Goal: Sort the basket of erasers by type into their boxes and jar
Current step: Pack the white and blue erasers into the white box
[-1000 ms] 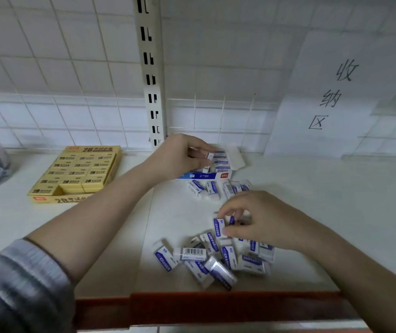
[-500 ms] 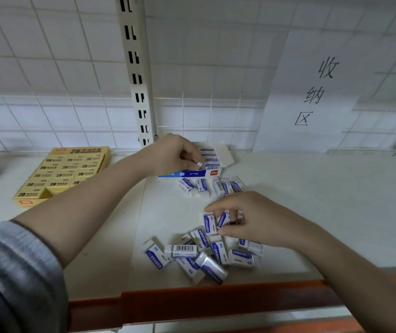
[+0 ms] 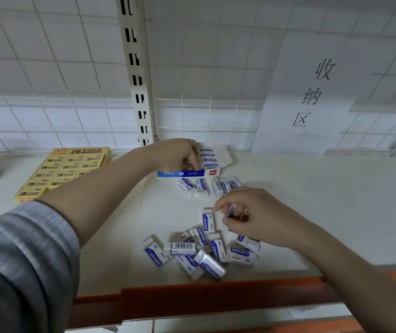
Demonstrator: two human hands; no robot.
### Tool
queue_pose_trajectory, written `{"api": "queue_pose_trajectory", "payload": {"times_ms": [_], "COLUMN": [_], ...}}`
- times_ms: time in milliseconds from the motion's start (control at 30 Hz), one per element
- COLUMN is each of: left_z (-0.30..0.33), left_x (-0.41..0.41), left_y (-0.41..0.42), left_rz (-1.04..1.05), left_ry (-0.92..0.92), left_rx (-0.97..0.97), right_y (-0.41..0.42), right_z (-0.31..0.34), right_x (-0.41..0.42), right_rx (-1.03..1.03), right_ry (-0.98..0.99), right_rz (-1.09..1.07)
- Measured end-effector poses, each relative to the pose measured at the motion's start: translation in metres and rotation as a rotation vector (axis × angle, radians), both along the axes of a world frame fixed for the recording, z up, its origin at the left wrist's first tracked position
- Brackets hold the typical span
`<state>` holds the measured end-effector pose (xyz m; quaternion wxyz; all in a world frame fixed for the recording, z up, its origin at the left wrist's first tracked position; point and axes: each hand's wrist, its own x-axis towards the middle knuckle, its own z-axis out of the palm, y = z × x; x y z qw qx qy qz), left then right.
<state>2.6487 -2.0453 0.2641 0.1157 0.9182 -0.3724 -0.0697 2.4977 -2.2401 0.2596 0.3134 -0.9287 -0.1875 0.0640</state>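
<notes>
Since the earlier frame the right hand has lifted one eraser clear of the loose pile, while the left hand has stayed at the blue box. From left to right: a yellow box of 2B erasers sits filled at the far left of the shelf. Next, the left hand is curled over the near-left corner of the blue box, its fingertips inside among the rows; whether it pinches an eraser there is hidden. A short row of erasers lies just in front of that box. Nearer the viewer lies the pile. The right hand hovers above the pile's right side, thumb and fingers pinching an eraser, held tilted. The box lies ahead and to the left of this hand, with the left hand nearer it.
</notes>
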Motion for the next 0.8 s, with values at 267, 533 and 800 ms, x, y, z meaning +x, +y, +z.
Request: {"api": "queue_pose_trajectory", "payload": {"times_ms": [267, 533, 800], "left_z": [0.006, 0.008, 0.000], "left_x": [-0.011, -0.070, -0.142], "left_y": [0.011, 0.033, 0.036], "left_rz": [0.162, 0.285, 0.341], "left_ry": [0.039, 0.029, 0.080], "left_rx": [-0.228, -0.337, -0.447], "right_y": [0.005, 0.017, 0.012], "right_z": [-0.006, 0.007, 0.017], "right_x": [0.005, 0.014, 0.055], "right_rx": [-0.169, -0.372, 0.063], "right_ry": [0.012, 0.029, -0.064], "right_rz": [-0.098, 0.001, -0.191]}}
